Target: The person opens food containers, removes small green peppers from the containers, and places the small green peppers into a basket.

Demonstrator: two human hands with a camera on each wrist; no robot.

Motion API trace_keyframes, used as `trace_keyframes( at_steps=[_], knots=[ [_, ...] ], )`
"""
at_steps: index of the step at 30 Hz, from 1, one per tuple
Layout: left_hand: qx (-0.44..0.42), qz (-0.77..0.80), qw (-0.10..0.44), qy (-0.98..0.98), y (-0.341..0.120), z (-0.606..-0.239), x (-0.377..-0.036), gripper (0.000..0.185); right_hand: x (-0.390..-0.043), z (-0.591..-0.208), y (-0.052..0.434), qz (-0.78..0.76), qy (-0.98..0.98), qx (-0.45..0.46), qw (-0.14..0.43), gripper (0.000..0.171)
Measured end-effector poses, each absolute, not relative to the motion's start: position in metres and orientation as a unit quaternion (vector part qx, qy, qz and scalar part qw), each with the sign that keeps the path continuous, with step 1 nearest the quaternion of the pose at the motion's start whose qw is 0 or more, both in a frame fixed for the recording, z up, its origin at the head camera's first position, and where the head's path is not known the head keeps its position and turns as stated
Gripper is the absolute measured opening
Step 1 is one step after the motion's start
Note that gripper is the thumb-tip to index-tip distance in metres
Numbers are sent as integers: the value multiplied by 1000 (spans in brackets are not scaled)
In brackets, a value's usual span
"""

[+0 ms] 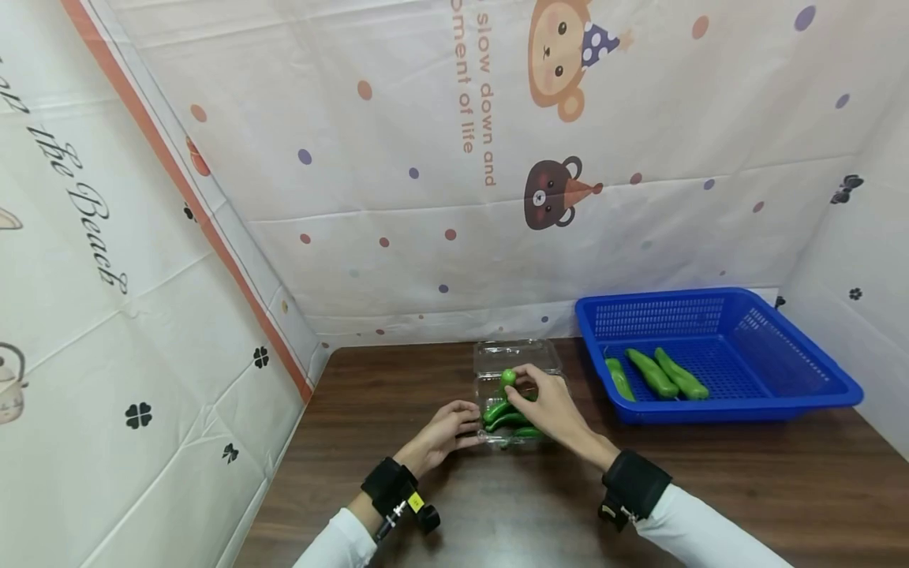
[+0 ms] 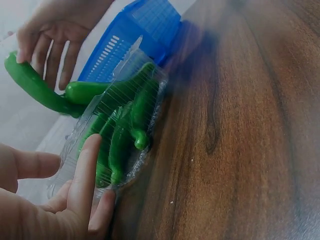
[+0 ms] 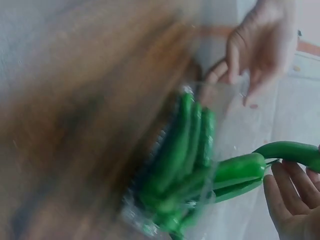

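Observation:
A clear hinged plastic box (image 1: 517, 360) with several green peppers (image 1: 507, 420) stands near the far edge of the wooden table, its lid folded back. My right hand (image 1: 552, 406) pinches one curved green pepper (image 2: 36, 85) between thumb and fingers, tilted above the box's far side. In the right wrist view this pepper (image 3: 287, 150) touches the end of another one that sticks up from the box. At the box's left side, my left hand (image 1: 449, 430) rests its fairly straight fingers (image 2: 86, 175) against the clear wall.
To the right stands a blue plastic basket (image 1: 710, 412) with three green peppers (image 1: 652, 372) on its left side. A printed cloth (image 1: 426, 276) hangs behind the table, and more cloth (image 1: 177, 355) closes off the left. Brown tabletop (image 1: 511, 505) lies in front of the box.

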State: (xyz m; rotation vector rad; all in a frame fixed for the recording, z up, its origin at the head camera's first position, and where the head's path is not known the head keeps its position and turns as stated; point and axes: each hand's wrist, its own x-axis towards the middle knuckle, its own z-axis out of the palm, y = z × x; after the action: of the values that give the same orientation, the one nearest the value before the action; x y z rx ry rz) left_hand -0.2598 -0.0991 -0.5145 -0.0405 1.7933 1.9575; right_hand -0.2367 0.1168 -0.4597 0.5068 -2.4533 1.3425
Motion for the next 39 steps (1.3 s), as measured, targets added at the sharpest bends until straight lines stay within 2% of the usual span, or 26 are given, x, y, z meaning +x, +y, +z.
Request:
trace_keyframes(
  at_steps=[23, 33, 39],
  knots=[
    [-10, 727, 232, 646, -99, -517, -258, 28, -246, -423, 139, 469, -864, 111, 146, 31],
    [-9, 728, 232, 645, -99, -516, -257, 24, -256, -392, 158, 459, -857, 124, 198, 36],
    [-12, 729, 232, 643, -99, -516, -257, 25, -266, -364, 181, 431, -852, 150, 256, 36]
  ],
)
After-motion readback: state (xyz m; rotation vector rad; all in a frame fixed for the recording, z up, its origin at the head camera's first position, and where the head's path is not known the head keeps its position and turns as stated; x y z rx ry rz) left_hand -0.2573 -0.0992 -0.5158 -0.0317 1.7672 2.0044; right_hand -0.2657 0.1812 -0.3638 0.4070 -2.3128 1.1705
